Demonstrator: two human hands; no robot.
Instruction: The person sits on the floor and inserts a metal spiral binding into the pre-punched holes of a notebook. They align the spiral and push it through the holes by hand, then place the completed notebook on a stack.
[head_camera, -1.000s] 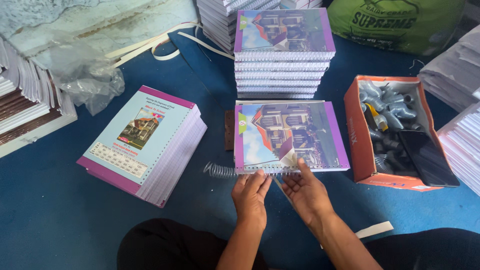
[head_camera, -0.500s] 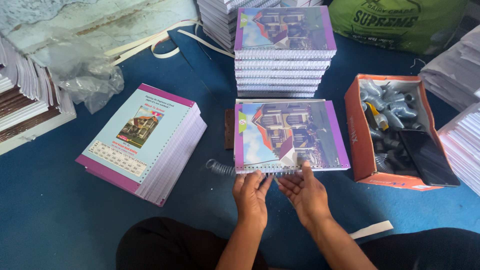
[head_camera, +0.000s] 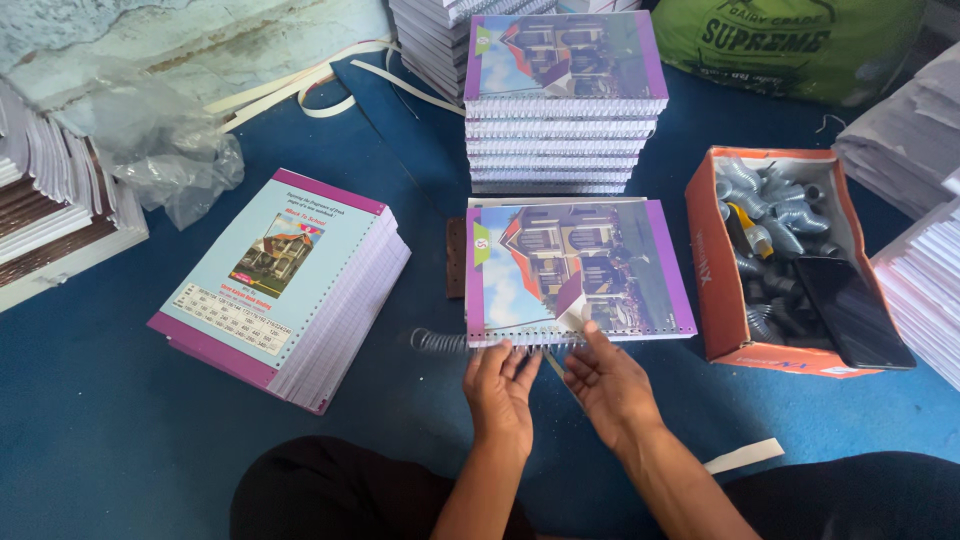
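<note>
So I'm sitting on the blue floor (head_camera: 120, 420) with a notebook (head_camera: 575, 268) flat in front of me, house picture on the cover, purple borders. A spiral wire coil (head_camera: 440, 342) runs along its near punched edge and sticks out to the left. My left hand (head_camera: 497, 385) has its fingers loosely curled right at the coil, and my right hand (head_camera: 612, 382) is open, fingertips touching the near edge of the cover; neither is really clamped on anything. The coil looks light and springy, probably easy to bend out of shape, so I'd pinch it lightly close to the holes. The notebook itself seems a stiff, fairly heavy block, best steadied flat. Room is tight: a stack of bound notebooks (head_camera: 565, 100) just behind, an orange box of coils (head_camera: 775, 260) near the right, an unbound stack (head_camera: 285, 275) off left. Open floor is mostly toward me.
</note>
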